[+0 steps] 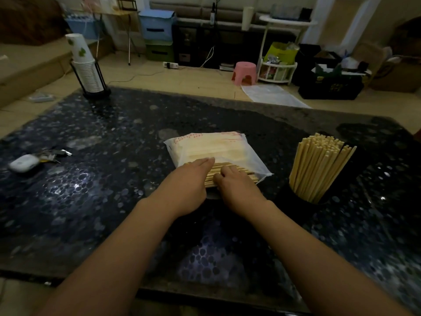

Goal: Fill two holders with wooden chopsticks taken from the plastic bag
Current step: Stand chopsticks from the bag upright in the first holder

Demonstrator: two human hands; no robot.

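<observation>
A clear plastic bag (211,147) with red print lies flat in the middle of the dark table, packed with wooden chopsticks (230,171) whose near ends stick out of its open side. My left hand (189,181) lies with straight fingers on the left side of those exposed ends. My right hand (234,185) is curled over them from the right, fingers bent around the bundle. A dark holder (303,201) stands at the right, crammed with upright chopsticks (319,165). A second holder does not show.
A black rack with stacked paper cups (87,71) stands at the table's far left corner. Keys and a small white case (24,163) lie at the left. The table's near edge (205,295) runs under my forearms. Floor clutter lies beyond.
</observation>
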